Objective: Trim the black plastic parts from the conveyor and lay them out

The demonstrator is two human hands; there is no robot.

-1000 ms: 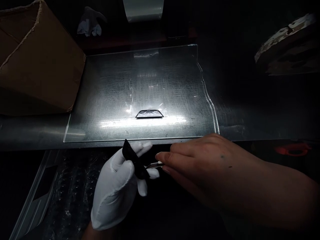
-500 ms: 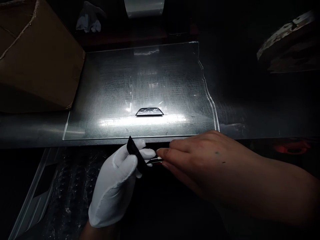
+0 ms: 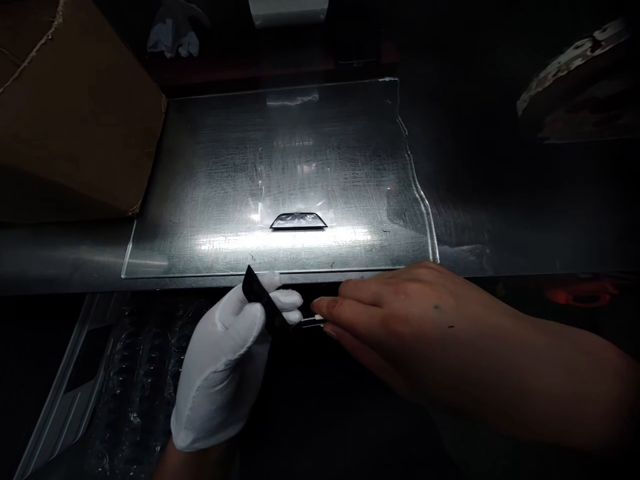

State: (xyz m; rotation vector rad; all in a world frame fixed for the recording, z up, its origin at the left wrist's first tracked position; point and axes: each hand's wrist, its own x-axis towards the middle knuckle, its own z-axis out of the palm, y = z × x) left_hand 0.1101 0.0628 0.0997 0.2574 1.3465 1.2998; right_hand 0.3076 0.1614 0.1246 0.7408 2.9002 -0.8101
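Observation:
My left hand (image 3: pixel 220 367), in a white cloth glove, pinches a flat black trapezoid-shaped piece (image 3: pixel 261 293) between thumb and fingers. The piece is tilted and hangs in front of the bench edge. My right hand (image 3: pixel 385 313) is bare and closed around a slim bladed tool (image 3: pixel 312 321), whose thin tip points left at the lower end of the black piece. Whether the tip touches the piece I cannot tell. A similar dark trapezoid piece (image 3: pixel 299 221) with a glossy top lies on the clear sheet (image 3: pixel 220 180), beyond both hands.
A cardboard box (image 3: pixel 90 133) stands at the left of the metal bench. Below the bench edge, clear bubbled plastic (image 3: pixel 143 373) lies at lower left. A white glove (image 3: pixel 173 33) rests at the back, and a red-handled object (image 3: pixel 577 293) is at right.
My left hand and its black piece have shifted slightly left, so more of the bladed tool's tip area shows. My right hand has hardly moved.

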